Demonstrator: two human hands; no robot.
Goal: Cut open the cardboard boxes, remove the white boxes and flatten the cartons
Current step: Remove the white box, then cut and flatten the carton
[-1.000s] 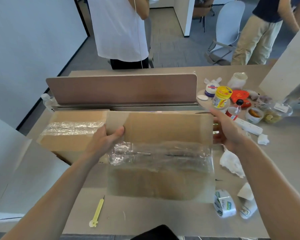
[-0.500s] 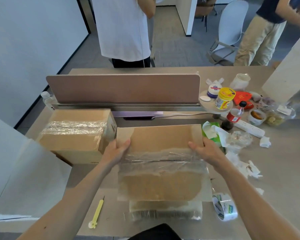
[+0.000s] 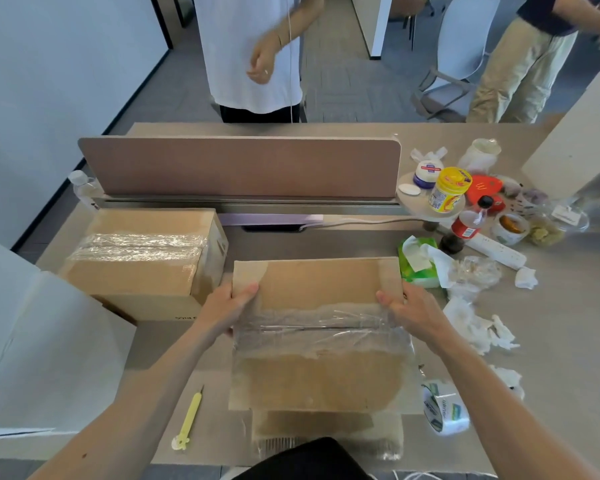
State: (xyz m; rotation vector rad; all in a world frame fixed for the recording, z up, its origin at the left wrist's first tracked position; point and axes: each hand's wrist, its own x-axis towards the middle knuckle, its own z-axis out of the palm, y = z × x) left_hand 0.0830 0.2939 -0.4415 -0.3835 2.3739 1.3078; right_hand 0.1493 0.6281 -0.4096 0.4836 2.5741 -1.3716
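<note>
A flattened brown carton [image 3: 321,379], with crinkled clear tape across its middle, lies on the desk in front of me. My left hand [image 3: 227,308] grips its far left edge, thumb on top. My right hand [image 3: 411,308] grips its far right edge the same way. A second cardboard box [image 3: 142,261], sealed with clear tape, stands upright to the left. A yellow cutter [image 3: 189,419] lies on the desk at the near left. No white box from inside a carton is visible.
A tape roll [image 3: 445,408] lies near my right forearm. Crumpled tissues [image 3: 475,327], a green tissue pack [image 3: 416,263], jars and bottles [image 3: 449,190] crowd the right side. A desk divider [image 3: 239,166] stands behind, with two people beyond it. White panels [image 3: 32,344] lean at the left.
The carton, held up and tilted a second ago, has come down flat onto the desk and nearer to me. Both hands moved down with it, staying on its side edges.
</note>
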